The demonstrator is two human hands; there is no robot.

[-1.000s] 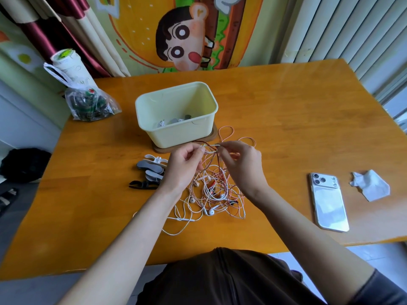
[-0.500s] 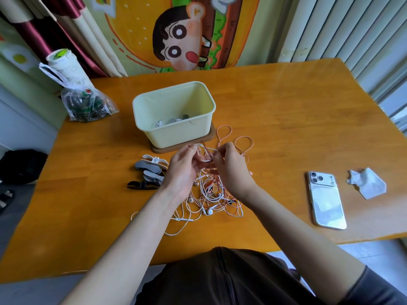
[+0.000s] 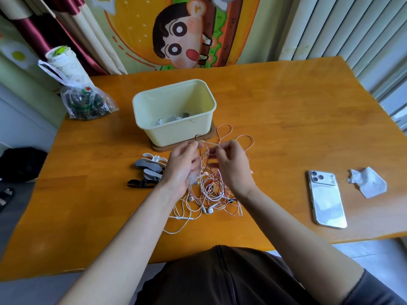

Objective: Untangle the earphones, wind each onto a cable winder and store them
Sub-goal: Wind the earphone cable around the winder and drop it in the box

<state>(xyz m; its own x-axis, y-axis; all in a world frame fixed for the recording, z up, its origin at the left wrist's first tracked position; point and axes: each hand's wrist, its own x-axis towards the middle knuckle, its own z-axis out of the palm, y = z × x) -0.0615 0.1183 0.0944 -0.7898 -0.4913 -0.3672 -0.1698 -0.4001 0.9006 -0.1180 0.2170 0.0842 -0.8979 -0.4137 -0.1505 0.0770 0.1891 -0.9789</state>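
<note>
A tangle of white and orange-pink earphones [image 3: 211, 194] lies on the wooden table in front of me. My left hand [image 3: 182, 168] and my right hand [image 3: 233, 166] are raised over it, and each pinches a white cable strand stretched between them, with loops hanging down to the pile. Several cable winders [image 3: 149, 168], white, grey and black, lie just left of my left hand. A pale yellow storage box [image 3: 176, 133] stands on a brown base behind the hands, with a few wound pieces inside.
A white phone [image 3: 327, 199] lies face down at the right, with a crumpled tissue [image 3: 367, 181] beyond it. A clear plastic bag [image 3: 86, 102] and a white paper roll [image 3: 63, 62] sit at the back left. The near table edge runs close under my forearms.
Both hands stayed above the tangle, close together half a second ago. They have since drawn slightly apart, stretching the white strand between them.
</note>
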